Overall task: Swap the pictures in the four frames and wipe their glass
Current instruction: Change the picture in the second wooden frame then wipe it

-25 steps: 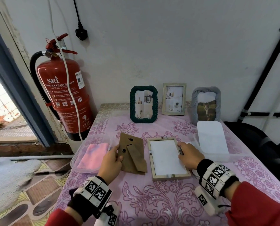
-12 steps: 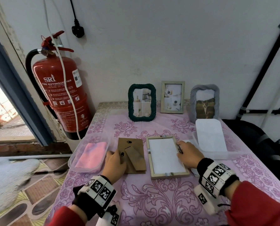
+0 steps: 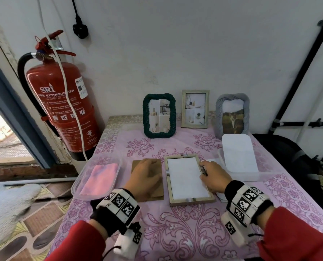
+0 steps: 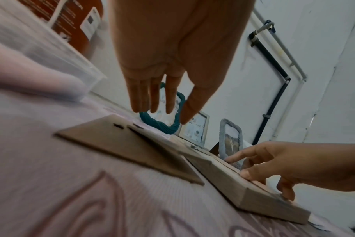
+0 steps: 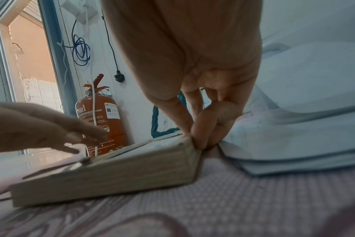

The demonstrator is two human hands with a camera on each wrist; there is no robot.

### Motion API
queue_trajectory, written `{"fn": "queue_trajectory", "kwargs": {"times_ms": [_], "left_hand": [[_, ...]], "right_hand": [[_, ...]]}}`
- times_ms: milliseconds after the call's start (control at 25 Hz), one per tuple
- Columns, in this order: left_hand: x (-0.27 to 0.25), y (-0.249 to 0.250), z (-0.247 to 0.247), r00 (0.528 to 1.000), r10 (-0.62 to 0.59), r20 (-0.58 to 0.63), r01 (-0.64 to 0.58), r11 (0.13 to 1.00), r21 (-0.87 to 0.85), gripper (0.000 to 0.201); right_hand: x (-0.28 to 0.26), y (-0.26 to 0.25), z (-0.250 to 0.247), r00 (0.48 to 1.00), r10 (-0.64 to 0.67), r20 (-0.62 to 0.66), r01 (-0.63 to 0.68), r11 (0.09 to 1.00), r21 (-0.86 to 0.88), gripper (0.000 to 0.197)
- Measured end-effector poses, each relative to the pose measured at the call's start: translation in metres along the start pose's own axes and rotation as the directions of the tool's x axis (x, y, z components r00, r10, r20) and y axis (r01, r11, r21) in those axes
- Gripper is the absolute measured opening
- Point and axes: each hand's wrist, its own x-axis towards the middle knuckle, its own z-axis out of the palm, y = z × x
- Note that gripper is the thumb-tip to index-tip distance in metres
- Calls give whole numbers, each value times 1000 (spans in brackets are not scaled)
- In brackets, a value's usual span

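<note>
Head view: the wooden frame [image 3: 189, 179] lies face down at centre on the bench [image 3: 175, 232], its brown backing board [image 3: 138, 163] off just to its left; the white picture back shows.

Left wrist view: the left hand [image 4: 172, 56] hovers above the board, fingers straight and slightly apart.

Right wrist view: the right hand [image 5: 192, 64] pinches the frame's right edge. Next, probably, lifting the picture out.

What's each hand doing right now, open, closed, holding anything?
Left hand: open, fingers straight, over the brown backing board, holding nothing.
Right hand: fingers curled, pinching the right edge of the face-down wooden frame.
</note>
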Motion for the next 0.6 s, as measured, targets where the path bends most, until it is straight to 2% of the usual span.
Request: {"fn": "queue_trajectory", "kwargs": {"times_ms": [80,160,280,360,440,600], "left_hand": [[17,9,4,991,72,112,-79,995,62,66],[31,14,10,957,89,276,-147,969,198,90],[48,18,21,876,-2,483,-248,856,453,122],[53,18,28,842,-53,537,-313,763,565,132],[55,17,32,834,-59,549,-355,705,614,135],[54,21,32,843,-12,538,-390,676,626,132]], "right_hand": [[0,0,0,1000,-9,-1,9,1000,2,34],[0,0,0,1000,-16,-3,16,1000,12,34],[0,2,-1,1000,-16,-3,16,999,34,38],[0,3,-1,1000,-8,-4,9,999,38,39],[1,3,0,1000,-2,-3,2,1000,24,40],[2,2,3,1000,-7,-17,7,999,36,40]]}}
